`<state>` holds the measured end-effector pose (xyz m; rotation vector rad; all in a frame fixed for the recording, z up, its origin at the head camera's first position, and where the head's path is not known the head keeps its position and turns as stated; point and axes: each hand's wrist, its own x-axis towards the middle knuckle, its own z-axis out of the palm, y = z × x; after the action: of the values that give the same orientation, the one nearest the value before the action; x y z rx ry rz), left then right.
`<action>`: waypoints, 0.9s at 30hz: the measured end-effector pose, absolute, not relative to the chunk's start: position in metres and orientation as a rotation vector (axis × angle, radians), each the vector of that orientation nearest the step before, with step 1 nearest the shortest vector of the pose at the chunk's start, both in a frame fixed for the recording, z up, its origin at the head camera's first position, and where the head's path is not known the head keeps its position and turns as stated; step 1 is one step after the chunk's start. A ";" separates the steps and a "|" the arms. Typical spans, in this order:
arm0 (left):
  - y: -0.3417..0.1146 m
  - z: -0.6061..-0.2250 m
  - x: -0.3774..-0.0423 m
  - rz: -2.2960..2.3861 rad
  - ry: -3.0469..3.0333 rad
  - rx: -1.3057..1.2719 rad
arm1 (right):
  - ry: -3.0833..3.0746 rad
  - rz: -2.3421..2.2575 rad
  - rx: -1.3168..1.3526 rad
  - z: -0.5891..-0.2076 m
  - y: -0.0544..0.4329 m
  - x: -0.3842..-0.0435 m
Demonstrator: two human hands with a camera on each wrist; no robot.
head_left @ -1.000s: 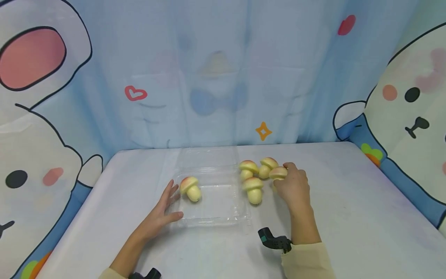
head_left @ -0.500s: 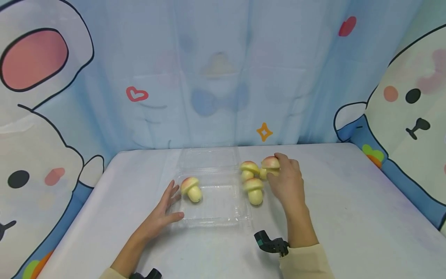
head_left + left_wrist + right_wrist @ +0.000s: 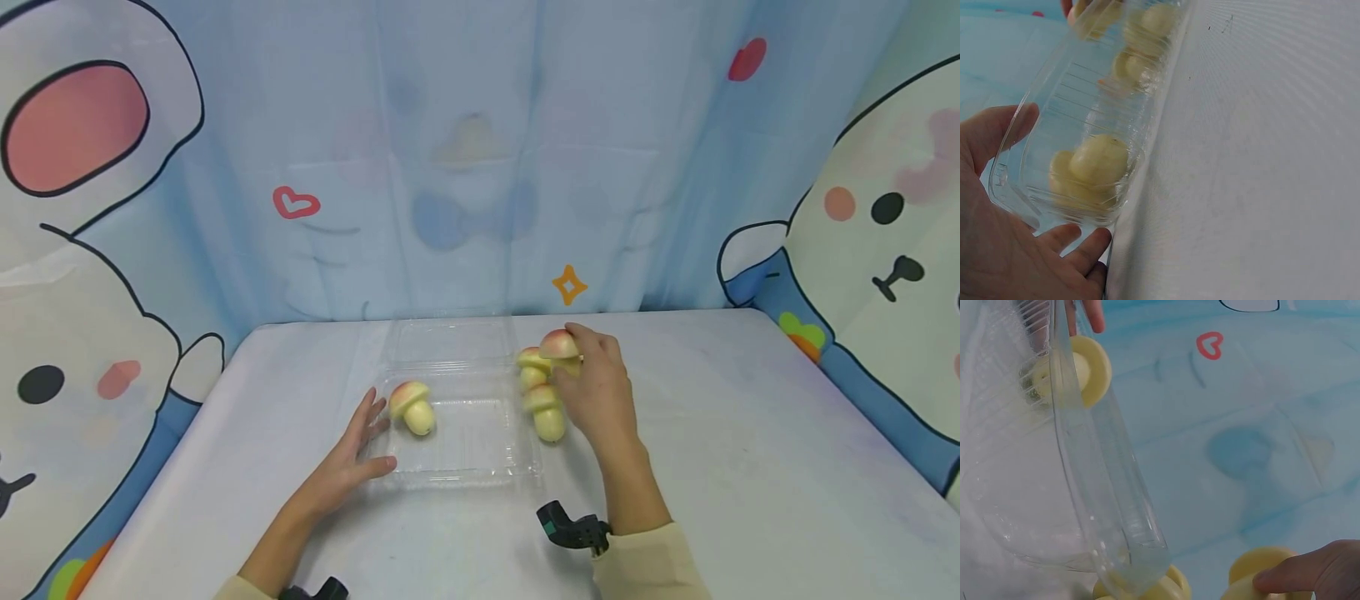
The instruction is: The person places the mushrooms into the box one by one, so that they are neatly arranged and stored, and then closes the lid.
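My right hand (image 3: 600, 392) pinches a mushroom-shaped piece (image 3: 558, 343) with a pinkish-yellow cap, just behind two similar mushrooms (image 3: 549, 423) at the container's right side. In the right wrist view, the thumb presses on the held mushroom (image 3: 1250, 569); most of that hand is out of frame. A clear plastic container (image 3: 472, 458) stands with its lid (image 3: 450, 340) folded open at the back. Inside, near its left wall, lies one mushroom (image 3: 417, 415). My left hand (image 3: 337, 471) rests against the container's left side, its fingers spread and thumb at the front corner.
A white cloth (image 3: 750, 442) covers the table. Behind its back edge hangs a blue curtain (image 3: 480, 233) with cartoon animals. A black wrist camera (image 3: 573, 527) is worn below the right hand, and another (image 3: 318, 590) shows at the bottom edge.
My right hand has moved left with the mushroom it grips, from the right of the group to above its back. The left hand and the mushroom in the container have stayed put.
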<state>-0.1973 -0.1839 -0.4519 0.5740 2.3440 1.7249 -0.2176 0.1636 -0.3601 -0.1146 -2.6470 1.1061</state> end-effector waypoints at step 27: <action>-0.184 -0.451 -0.198 1.693 2.365 0.583 | -2.586 1.114 0.053 -0.370 0.134 -0.224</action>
<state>-0.1980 -0.1842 -0.4509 0.5835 2.3653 1.6934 -0.2242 0.1344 -0.3703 0.0529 -2.5861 1.1140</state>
